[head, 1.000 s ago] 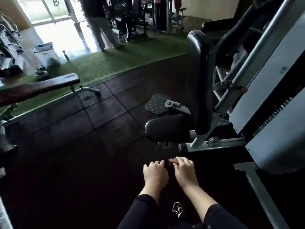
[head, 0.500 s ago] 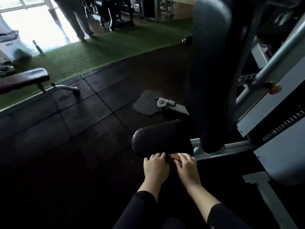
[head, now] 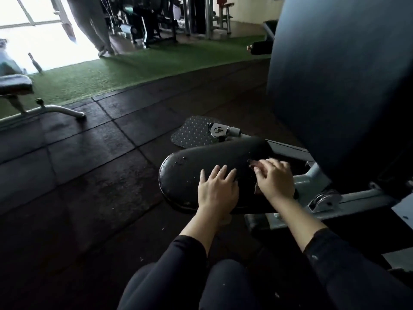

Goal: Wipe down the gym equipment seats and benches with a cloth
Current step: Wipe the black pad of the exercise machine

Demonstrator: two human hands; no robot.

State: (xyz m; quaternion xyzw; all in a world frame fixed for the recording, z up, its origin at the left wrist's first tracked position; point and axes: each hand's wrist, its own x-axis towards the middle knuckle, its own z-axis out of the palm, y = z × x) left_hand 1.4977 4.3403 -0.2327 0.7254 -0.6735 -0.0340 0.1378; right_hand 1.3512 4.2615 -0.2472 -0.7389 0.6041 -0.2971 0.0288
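A black padded machine seat (head: 192, 166) sits low in front of me, its tall dark backrest (head: 335, 86) rising at the right. My left hand (head: 218, 189) lies flat on the seat's near half with fingers spread. My right hand (head: 274, 177) presses a dark reddish cloth (head: 254, 164) onto the seat's right end; only small bits of the cloth show past the fingers and under the palm. The right hand's fingers are blurred.
A studded foot plate (head: 192, 133) lies on the rubber floor beyond the seat. The machine's grey frame (head: 348, 198) runs off right. A flat bench (head: 15, 83) stands at the far left by green turf (head: 134, 68). A person's legs (head: 91, 25) are near the bright doorway.
I have moved closer and lower to the seat. Both hands went from just before the seat's near edge onto its top, the right one further right with the cloth.
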